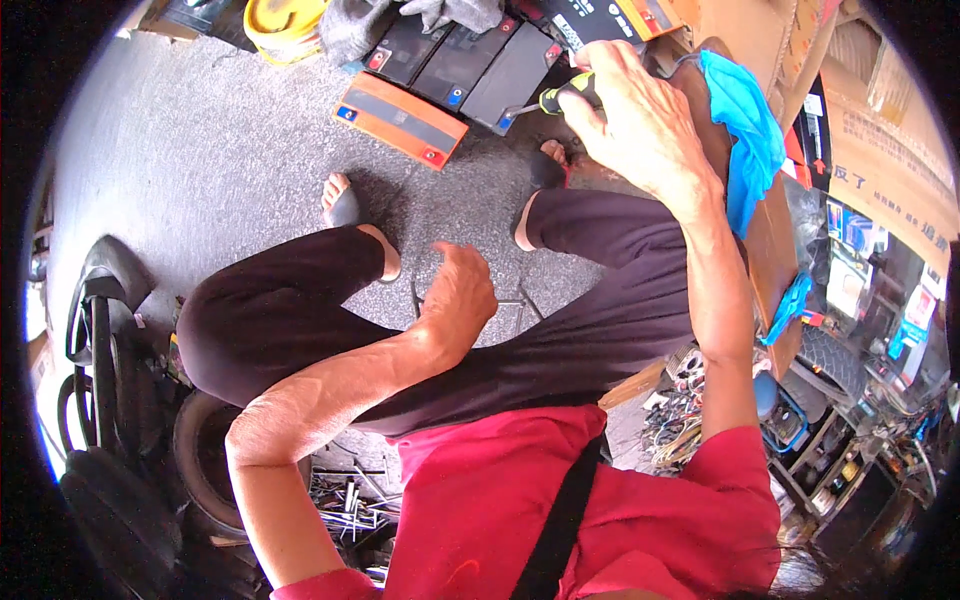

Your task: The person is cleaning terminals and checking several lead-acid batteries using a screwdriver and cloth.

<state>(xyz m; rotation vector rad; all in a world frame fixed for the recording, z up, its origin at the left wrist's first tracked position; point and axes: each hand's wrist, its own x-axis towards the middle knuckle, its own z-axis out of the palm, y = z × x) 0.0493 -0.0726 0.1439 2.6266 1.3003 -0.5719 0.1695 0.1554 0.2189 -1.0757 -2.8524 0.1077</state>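
My right hand (637,124) holds a screwdriver (566,97) by its green and black handle. The screwdriver's tip is at the blue-marked terminal of a grey-topped battery (512,79). Beside it on the left stand more dark batteries (457,60), with red and blue terminals. An orange battery (401,120) with a grey top lies in front of them on the floor. My left hand (461,296) hangs over my lap with its fingers loosely curled, and I see nothing in it.
Grey cloth (356,30) and a yellow round container (283,26) are at the top. On the right, blue cloth (742,127) hangs over a wooden bench (772,240), near a cardboard box (885,165). A tyre (206,465) and scattered metal rods (352,510) lie at lower left.
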